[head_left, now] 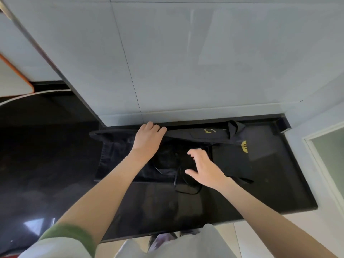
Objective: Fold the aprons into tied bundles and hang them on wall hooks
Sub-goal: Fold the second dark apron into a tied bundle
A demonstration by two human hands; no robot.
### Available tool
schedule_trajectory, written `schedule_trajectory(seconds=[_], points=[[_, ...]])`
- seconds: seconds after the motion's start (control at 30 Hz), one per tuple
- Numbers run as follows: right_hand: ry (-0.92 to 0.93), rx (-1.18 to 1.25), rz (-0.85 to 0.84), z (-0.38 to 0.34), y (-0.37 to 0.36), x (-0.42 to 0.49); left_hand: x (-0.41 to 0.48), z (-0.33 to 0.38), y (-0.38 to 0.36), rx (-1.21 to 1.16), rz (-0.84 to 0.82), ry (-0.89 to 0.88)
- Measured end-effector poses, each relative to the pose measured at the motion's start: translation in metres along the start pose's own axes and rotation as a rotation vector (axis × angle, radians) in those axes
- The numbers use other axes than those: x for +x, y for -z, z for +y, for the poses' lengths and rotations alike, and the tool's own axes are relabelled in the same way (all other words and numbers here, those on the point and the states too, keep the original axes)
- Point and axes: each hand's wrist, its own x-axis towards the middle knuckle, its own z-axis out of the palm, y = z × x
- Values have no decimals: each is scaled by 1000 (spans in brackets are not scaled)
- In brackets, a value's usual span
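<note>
**At the far side: fold evenly**

On the glossy black stone tabletop (270, 192) lies the black cloth apron (230, 161). The left hand (149, 135) grips its far fold; the right hand (203, 169) hovers spread over the middle. Best to press flat there, then pull.

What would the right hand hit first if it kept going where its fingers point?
Likely the black fabric apron spread on the dark glossy countertop: the right hand, open, points forward-left over it, toward the folded back edge the left hand grips. Height above the cloth is unclear.
</note>
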Motion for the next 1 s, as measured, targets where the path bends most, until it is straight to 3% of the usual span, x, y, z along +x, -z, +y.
schedule_trajectory(seconds=[0.07,0.13,0.3,0.37,0.5,0.57,0.7,0.77,0.9,1.0], points=[[-105,38,-268,-10,-3,-9,-8,2,0,12,6,-3],[-126,-31,-405,-17,-9,-16,-16,4,-2,20,10,-15],[-195,-83,-435,-23,-25,-34,-32,9,-4,30,-20,-29],[-144,-79,-464,-22,-27,-40,-37,11,-4,23,-40,-16],[-139,55,-558,-22,-19,-49,-45,13,-6,16,-50,-30],[-245,178,-346,-25,-8,-48,-49,13,-8,12,-38,-50],[-582,363,508,-8,15,-40,-63,13,-18,21,-14,-109],[-804,612,758,13,27,-36,-70,13,-23,22,-11,-156],[-1035,1111,827,54,44,-36,-81,9,-33,35,-70,-281],[-1123,1233,868,69,53,-42,-88,6,-33,30,-323,-387]])
